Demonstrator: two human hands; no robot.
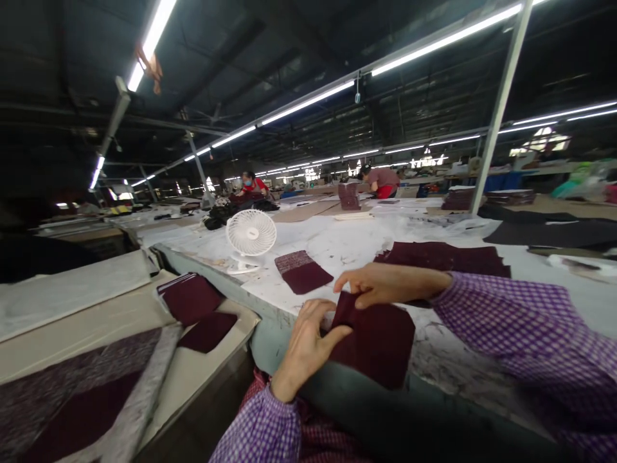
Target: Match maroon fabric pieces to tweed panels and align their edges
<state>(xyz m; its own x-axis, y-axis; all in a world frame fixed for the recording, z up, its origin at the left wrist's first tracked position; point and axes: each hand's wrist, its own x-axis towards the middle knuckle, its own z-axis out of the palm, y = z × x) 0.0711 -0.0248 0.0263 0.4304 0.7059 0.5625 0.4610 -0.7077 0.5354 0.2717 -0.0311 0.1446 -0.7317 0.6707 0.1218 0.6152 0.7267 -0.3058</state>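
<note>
A dark maroon fabric piece (380, 341) lies at the table's near edge, its lower part over the edge. My left hand (308, 341) grips its left side between thumb and fingers. From above, my right hand (380, 285) pinches the upper left corner, where the cloth is raised in a fold. Just beyond my hands lies a maroon piece with a speckled band (308, 273). A spread stack of maroon pieces (443, 256) sits behind my right forearm. Fingertips of both hands are partly hidden by the cloth.
A white fan (250, 233) stands left of my hands on the white-covered table (332, 235). On a lower surface at left lie more maroon pieces (190, 299). A metal post (501, 106) rises at right. Two people (253, 184) work further back.
</note>
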